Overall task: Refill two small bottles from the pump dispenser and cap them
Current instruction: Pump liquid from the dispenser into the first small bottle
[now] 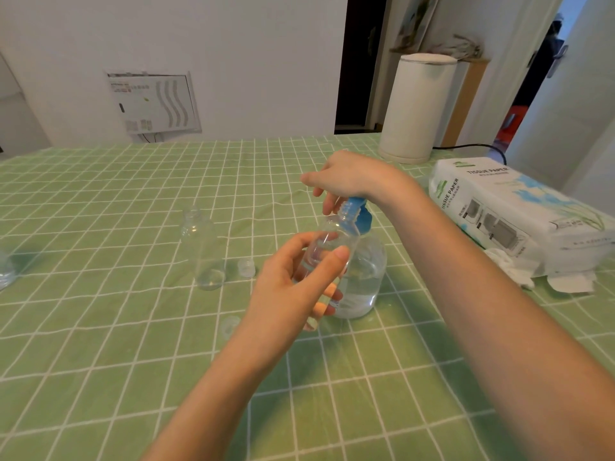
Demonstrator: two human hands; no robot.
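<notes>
My left hand (293, 284) grips a small clear bottle (334, 239), held tilted with its open threaded neck up against the blue pump head (361, 216) of the clear dispenser (366, 277). My right hand (346, 178) rests on top of that pump head, fingers bent down over it. A second small clear bottle (203, 251) stands uncapped on the green checked cloth to the left. Two clear caps lie on the cloth: one (247, 268) beside the standing bottle, another (230, 324) nearer me by my left wrist.
A pack of tissue paper (519, 211) lies at the right with crumpled tissues (519, 274) in front of it. A white cylindrical appliance (416, 108) with a black cord stands at the back right. Another clear object (5, 271) shows at the left edge.
</notes>
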